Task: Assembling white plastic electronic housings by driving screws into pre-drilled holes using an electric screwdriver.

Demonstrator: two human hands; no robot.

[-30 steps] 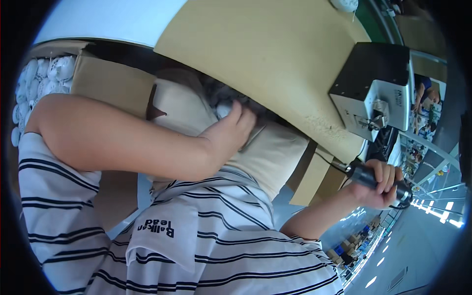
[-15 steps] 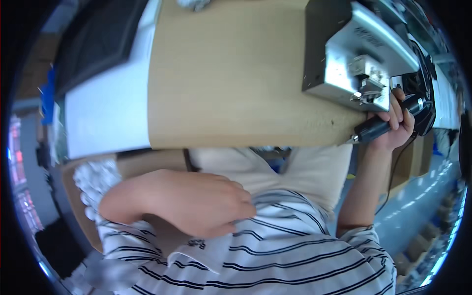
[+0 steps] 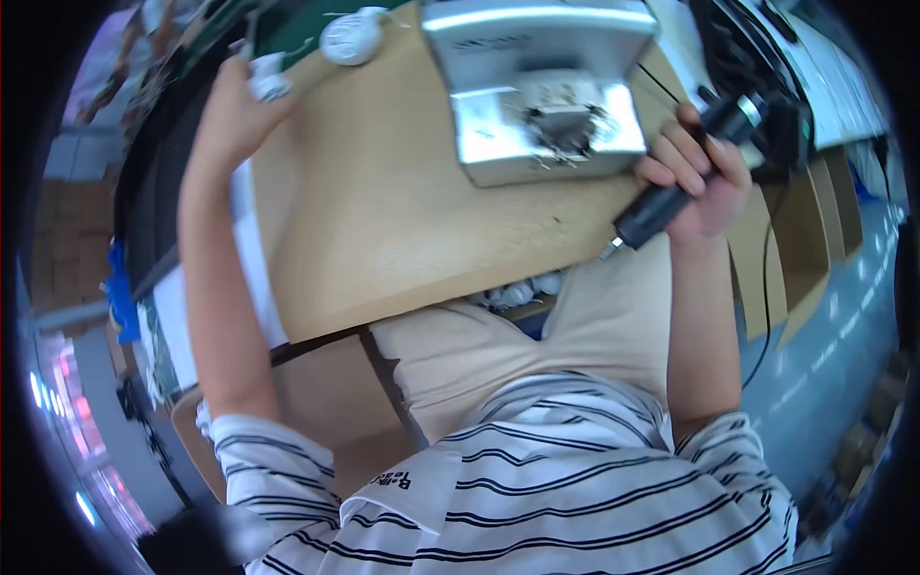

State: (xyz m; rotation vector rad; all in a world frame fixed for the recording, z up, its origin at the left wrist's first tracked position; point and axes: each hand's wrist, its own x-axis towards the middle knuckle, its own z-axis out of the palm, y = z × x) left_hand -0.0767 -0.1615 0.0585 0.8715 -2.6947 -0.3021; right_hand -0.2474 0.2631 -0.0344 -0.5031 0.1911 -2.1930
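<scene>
My right hand [image 3: 700, 182] is wrapped round a black electric screwdriver [image 3: 661, 209], its bit pointing down and left near the front edge of the cardboard-covered table. Stretched to the far left, my left hand [image 3: 235, 120] has its thumb and fingers round a small white part [image 3: 269, 79], partly hidden by the hand and blurred. A round white piece with thin wires [image 3: 352, 38] lies to the right of that hand. Between my hands, at the back, a shiny metal fixture [image 3: 548, 168] carries a clamp-like block [image 3: 563, 123] on its ledge.
A brown cardboard sheet [image 3: 383, 230] covers the tabletop, with a white strip [image 3: 251, 259] along its left. An open carton [image 3: 335, 412] stands by my left leg. White pieces [image 3: 522, 290] show under the table edge. More cartons [image 3: 795, 249] stand at right; the screwdriver's cable [image 3: 767, 297] hangs there.
My left hand has gone from in front of my shirt to the far left of the table, at the small white part. The view has turned, so the fixture appears further left. The right hand keeps the screwdriver.
</scene>
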